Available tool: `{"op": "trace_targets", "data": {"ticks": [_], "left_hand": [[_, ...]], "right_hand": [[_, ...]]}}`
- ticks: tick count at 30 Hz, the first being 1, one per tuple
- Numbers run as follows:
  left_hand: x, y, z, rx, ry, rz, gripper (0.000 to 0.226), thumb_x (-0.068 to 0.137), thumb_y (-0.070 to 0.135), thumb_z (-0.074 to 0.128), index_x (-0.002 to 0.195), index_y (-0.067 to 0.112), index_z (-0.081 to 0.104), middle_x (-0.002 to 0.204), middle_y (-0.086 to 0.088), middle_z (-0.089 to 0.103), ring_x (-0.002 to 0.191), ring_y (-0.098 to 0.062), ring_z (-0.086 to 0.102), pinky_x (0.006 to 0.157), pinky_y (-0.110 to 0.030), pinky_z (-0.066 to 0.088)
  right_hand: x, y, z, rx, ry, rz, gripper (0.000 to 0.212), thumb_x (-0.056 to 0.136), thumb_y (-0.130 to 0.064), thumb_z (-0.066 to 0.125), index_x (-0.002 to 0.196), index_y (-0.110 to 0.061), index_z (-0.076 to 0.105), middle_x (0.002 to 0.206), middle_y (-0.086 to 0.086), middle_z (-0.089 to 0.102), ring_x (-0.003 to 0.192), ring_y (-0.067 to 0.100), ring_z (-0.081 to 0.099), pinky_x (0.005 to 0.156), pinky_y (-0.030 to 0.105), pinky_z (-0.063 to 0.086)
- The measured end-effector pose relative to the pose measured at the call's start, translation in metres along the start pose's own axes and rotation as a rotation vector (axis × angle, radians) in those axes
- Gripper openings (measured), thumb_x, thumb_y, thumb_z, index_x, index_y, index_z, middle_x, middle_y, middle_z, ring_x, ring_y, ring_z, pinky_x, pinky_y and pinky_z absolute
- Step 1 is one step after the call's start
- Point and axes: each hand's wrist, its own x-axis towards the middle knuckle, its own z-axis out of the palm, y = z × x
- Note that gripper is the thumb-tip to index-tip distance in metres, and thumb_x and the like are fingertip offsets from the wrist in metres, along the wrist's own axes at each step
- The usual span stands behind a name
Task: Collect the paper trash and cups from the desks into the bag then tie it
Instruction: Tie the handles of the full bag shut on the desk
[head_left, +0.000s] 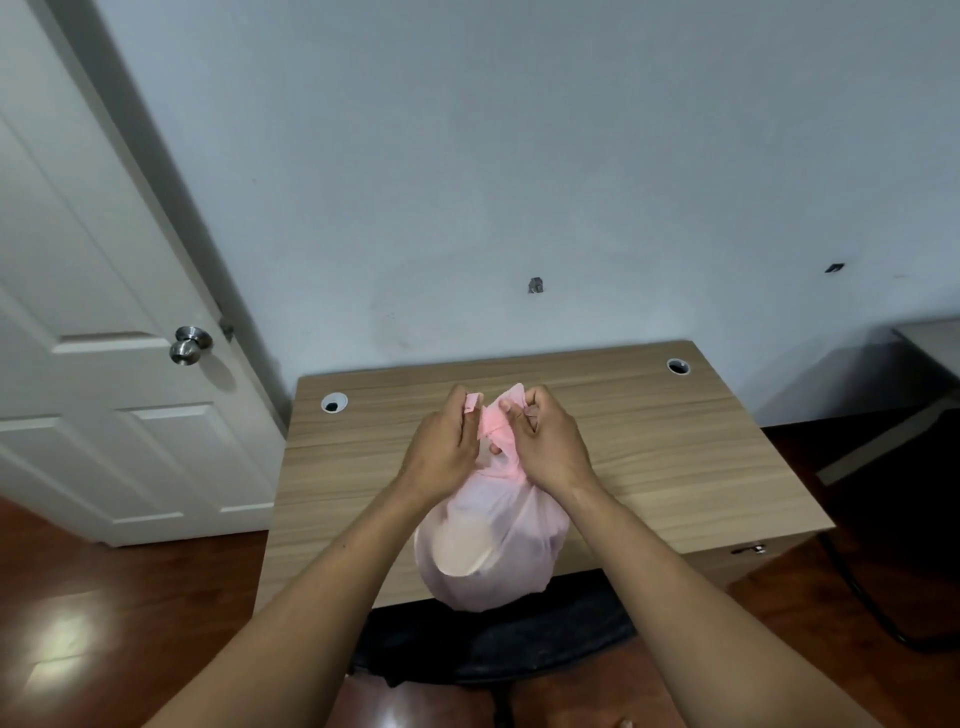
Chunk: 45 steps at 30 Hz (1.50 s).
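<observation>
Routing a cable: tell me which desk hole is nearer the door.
The left hole, at the desk's back-left corner beside the door; the other hole is back-right.

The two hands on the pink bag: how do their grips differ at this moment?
The left hand pinches one bag handle, whose short end sticks up past its fingertips, while the right hand grips the other handle, with a taller flap rising beside it. The left sits slightly lower and nearer the door. Both are closed on the bag's twisted neck above the desk.
</observation>
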Motion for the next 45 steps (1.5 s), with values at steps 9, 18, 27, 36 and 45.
{"op": "trace_targets", "data": {"ticks": [9, 18, 27, 36, 45], "left_hand": [[-0.002, -0.001, -0.006, 0.133, -0.009, 0.31, 0.022, 0.098, 0.02, 0.051, 0.118, 0.027, 0.057, 0.108, 0.001, 0.071, 0.088, -0.031, 0.068, 0.069, -0.042, 0.055], [0.005, 0.006, -0.006, -0.303, -0.042, -0.011, 0.028, 0.113, 0.033, 0.059, 0.09, 0.017, 0.063, 0.077, 0.0, 0.067, 0.058, -0.016, 0.062, 0.061, -0.031, 0.049], [0.015, -0.015, -0.003, -0.54, -0.248, -0.333, 0.028, 0.112, 0.03, 0.062, 0.088, 0.015, 0.066, 0.071, 0.002, 0.065, 0.063, -0.014, 0.054, 0.058, -0.027, 0.046], [0.011, -0.024, -0.003, -0.588, -0.348, -0.406, 0.033, 0.115, 0.025, 0.055, 0.099, 0.002, 0.073, 0.078, -0.006, 0.076, 0.062, -0.012, 0.061, 0.061, -0.026, 0.05], [0.008, -0.058, 0.011, -0.218, -0.08, -0.489, 0.029, 0.105, 0.038, 0.072, 0.083, 0.018, 0.076, 0.083, 0.003, 0.083, 0.073, -0.005, 0.076, 0.073, -0.028, 0.054]], "right_hand": [[0.009, -0.001, -0.001, 0.206, -0.315, 0.272, 0.023, 0.091, -0.013, 0.082, 0.109, -0.014, 0.067, 0.105, 0.012, 0.082, 0.081, 0.022, 0.072, 0.073, 0.033, 0.051], [-0.004, -0.003, -0.014, 0.375, -0.526, 0.319, 0.042, 0.102, -0.04, 0.066, 0.094, -0.003, 0.083, 0.103, 0.024, 0.082, 0.083, 0.023, 0.068, 0.08, 0.038, 0.048], [-0.011, 0.009, -0.011, 0.64, -0.84, 0.245, 0.033, 0.094, 0.007, 0.062, 0.126, -0.002, 0.067, 0.119, 0.017, 0.073, 0.107, 0.021, 0.068, 0.095, 0.03, 0.054], [-0.006, 0.0, 0.0, 0.117, -0.433, 0.066, 0.057, 0.11, -0.058, 0.054, 0.069, -0.022, 0.068, 0.06, -0.015, 0.06, 0.057, 0.005, 0.052, 0.065, 0.029, 0.043], [0.006, 0.044, 0.026, -0.29, -0.281, 0.03, 0.061, 0.117, -0.049, 0.035, 0.069, -0.015, 0.053, 0.086, 0.015, 0.069, 0.086, 0.035, 0.065, 0.073, 0.037, 0.039]]}}
